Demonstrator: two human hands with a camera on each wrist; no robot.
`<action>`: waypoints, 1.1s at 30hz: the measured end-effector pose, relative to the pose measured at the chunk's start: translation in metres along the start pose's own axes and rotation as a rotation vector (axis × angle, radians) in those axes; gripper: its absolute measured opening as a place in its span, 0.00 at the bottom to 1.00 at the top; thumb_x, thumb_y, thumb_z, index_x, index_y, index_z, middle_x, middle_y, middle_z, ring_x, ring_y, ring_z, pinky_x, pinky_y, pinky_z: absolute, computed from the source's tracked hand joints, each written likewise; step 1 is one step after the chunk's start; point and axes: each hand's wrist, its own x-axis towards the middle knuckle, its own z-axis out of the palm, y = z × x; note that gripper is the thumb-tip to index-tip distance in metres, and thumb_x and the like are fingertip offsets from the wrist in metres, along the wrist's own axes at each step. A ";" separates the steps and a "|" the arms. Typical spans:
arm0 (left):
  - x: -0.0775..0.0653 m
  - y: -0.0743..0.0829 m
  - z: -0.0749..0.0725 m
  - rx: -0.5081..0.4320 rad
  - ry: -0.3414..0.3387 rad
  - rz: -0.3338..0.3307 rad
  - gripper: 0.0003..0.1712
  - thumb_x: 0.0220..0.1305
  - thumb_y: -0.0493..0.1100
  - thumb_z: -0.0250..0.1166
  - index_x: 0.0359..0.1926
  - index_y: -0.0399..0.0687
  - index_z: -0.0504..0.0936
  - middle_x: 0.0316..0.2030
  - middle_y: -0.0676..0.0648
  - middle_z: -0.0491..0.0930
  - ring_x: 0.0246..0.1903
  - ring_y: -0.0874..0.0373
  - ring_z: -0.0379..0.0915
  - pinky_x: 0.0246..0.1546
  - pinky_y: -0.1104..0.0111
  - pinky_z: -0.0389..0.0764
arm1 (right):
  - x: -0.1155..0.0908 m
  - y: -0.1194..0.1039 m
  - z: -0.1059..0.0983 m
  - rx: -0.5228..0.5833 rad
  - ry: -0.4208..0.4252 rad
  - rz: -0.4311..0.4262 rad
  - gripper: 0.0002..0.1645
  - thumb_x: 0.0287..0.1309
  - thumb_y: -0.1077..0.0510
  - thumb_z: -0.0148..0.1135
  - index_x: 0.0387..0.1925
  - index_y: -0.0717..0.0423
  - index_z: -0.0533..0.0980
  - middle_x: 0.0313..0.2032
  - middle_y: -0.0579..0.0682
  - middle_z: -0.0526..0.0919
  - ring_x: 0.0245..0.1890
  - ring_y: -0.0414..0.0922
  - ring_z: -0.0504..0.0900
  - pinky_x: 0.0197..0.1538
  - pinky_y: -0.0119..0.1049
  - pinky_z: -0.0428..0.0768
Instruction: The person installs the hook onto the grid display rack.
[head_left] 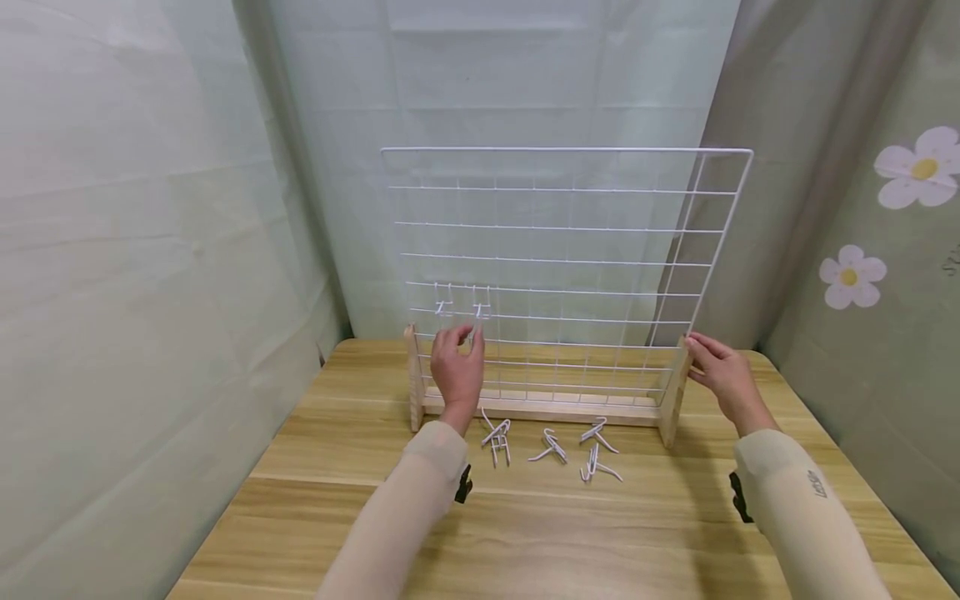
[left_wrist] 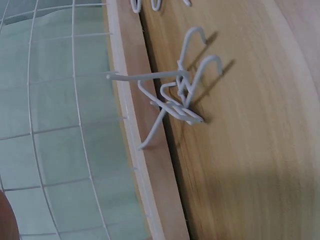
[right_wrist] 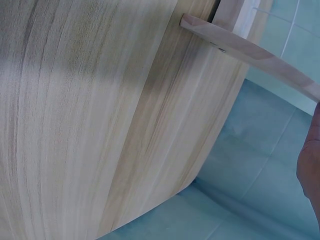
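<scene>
A white wire grid rack [head_left: 577, 150] stands upright in a wooden base [head_left: 540, 408]. Two white wire hooks hang side by side on its lower left: one hook [head_left: 442, 307] farther left, the other hook [head_left: 480, 310] just above my left hand [head_left: 459, 371]. Thumb and index finger of that hand are curled in a pinch at the lower end of this second hook; the left wrist view shows only a finger's edge. My right hand [head_left: 726, 377] grips the top of the base's right wooden upright [head_left: 675, 396], with the fingertips partly hidden behind it.
Several loose white hooks lie on the wooden table in front of the base, among them a tangled pair [head_left: 498, 437], a hook [head_left: 550, 447] at the middle and one [head_left: 597, 471] nearer me. Pale curtains [head_left: 187, 250] enclose the table's left, back and right sides.
</scene>
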 end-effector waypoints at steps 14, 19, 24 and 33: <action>-0.007 -0.013 -0.014 0.003 -0.119 -0.018 0.08 0.57 0.38 0.72 0.36 0.38 0.85 0.33 0.42 0.80 0.35 0.47 0.76 0.39 0.58 0.77 | -0.001 -0.001 0.000 0.042 -0.003 -0.009 0.43 0.68 0.41 0.56 0.72 0.65 0.60 0.52 0.42 0.76 0.48 0.34 0.76 0.51 0.32 0.78; -0.010 -0.019 -0.017 0.002 -0.135 -0.020 0.08 0.57 0.37 0.73 0.35 0.37 0.85 0.32 0.42 0.80 0.35 0.46 0.77 0.39 0.57 0.77 | -0.001 -0.001 -0.001 0.010 0.000 -0.003 0.44 0.68 0.39 0.55 0.72 0.64 0.60 0.56 0.47 0.73 0.50 0.36 0.75 0.52 0.33 0.77; -0.015 -0.021 -0.021 -0.006 -0.201 -0.076 0.09 0.56 0.37 0.73 0.37 0.38 0.85 0.33 0.42 0.80 0.36 0.47 0.76 0.40 0.57 0.77 | -0.001 0.001 -0.002 0.061 -0.010 -0.039 0.43 0.68 0.42 0.56 0.71 0.67 0.60 0.46 0.33 0.76 0.44 0.30 0.77 0.47 0.28 0.79; -0.029 -0.027 -0.027 0.000 -0.296 -0.188 0.08 0.57 0.38 0.73 0.37 0.39 0.85 0.32 0.44 0.80 0.35 0.49 0.75 0.39 0.59 0.76 | -0.001 0.001 -0.001 0.048 -0.015 -0.044 0.44 0.68 0.41 0.56 0.71 0.67 0.60 0.48 0.36 0.76 0.46 0.30 0.77 0.47 0.27 0.79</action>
